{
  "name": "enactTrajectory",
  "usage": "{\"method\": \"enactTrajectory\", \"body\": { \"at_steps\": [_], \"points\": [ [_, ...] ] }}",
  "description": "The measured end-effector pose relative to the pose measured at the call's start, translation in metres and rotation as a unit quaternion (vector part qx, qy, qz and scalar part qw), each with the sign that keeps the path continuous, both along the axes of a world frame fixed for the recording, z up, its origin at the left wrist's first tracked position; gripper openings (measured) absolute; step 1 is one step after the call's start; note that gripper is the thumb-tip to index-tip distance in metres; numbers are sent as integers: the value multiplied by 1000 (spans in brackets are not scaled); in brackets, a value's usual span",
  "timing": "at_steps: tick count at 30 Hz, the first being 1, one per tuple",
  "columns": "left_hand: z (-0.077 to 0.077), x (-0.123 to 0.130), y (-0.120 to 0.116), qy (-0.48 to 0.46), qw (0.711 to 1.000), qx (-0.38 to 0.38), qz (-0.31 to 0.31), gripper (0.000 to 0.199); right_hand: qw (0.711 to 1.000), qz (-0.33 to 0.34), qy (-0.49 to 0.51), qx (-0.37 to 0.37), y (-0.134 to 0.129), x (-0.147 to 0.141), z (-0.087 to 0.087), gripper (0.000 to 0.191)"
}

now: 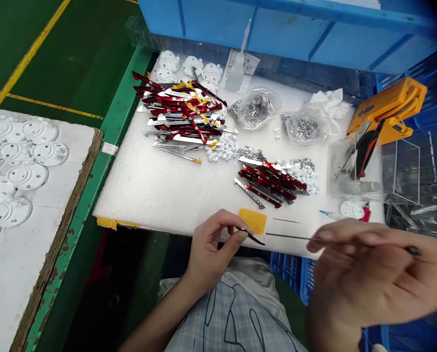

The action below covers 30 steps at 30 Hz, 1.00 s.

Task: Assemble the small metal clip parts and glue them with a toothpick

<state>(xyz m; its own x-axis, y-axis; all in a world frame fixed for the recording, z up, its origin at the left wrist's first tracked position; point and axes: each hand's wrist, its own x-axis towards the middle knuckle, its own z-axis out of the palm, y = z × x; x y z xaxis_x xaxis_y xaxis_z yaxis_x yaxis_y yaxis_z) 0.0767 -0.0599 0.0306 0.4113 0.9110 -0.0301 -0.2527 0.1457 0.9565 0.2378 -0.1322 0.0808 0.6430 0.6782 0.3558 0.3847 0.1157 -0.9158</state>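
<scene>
Down at the bottom middle of the head view, the left hand (pixel 210 250) is pinching a slim dark metal piece (pixel 251 236) in a tight thumb-and-finger grip, right by a yellow sponge pad (pixel 253 221). Off to the lower right, the right hand (pixel 372 274) is showing up all blurred, with a long thin steel rod (pixel 313 237) across its fingers, so honestly can't tell how firm that grip is. Up top, red-and-silver tweezers (pixel 181 113) are sitting heaped on a white foam sheet (pixel 137 188). A loose grip or quick swing could easily flick that rod into them, imo.
</scene>
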Motion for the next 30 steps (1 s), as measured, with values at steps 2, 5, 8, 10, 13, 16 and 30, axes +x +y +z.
{"method": "enactTrajectory", "body": {
  "at_steps": [2,5,8,10,13,16,30],
  "points": [
    [0,1,0,-2,1000,0,-1,17,996,-45,33,66,11,-10,0,18],
    [1,0,0,3,1000,2,-1,18,997,-31,52,51,19,-17,-2,22],
    [1,0,0,8,1000,5,0,19,998,-29,35,45,20,-15,-5,22],
    [1,-1,0,10,1000,3,-3,19,998,-21,11,65,21,-14,-6,20],
    [1,0,0,15,1000,-3,-8,20,996,10,-2,91,23,-12,-7,13],
    [1,0,0,17,1000,-5,-8,22,995,33,3,89,23,-12,-7,11],
    [0,0,-1,-2,1000,-8,-1,17,992,-12,3,123,16,-6,-5,11]
  ]
}}
